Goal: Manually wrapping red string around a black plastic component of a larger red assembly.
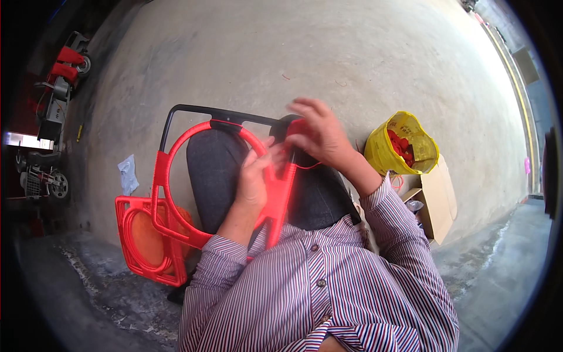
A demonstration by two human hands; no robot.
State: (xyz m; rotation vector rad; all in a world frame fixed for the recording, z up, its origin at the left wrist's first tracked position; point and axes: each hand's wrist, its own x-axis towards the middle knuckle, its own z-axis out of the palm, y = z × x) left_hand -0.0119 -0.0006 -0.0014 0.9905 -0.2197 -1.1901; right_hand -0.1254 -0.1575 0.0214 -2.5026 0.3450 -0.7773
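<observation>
Rightward of red frame (pixel 280 199): yellow container (pixel 381 149), cardboard box (pixel 440 202)

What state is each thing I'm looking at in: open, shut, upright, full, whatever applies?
Red-and-black frame: across the lap.
Left hand: against the frame; grip unclear.
Right hand: raised at the frame's far side, blurred.
Red frames: stacked, leaning, at the left.
Yellow container: open-topped, red pieces inside.
Cardboard box: open.
Pale wrapper: crumpled on the floor.
Scooter: parked upright.
</observation>
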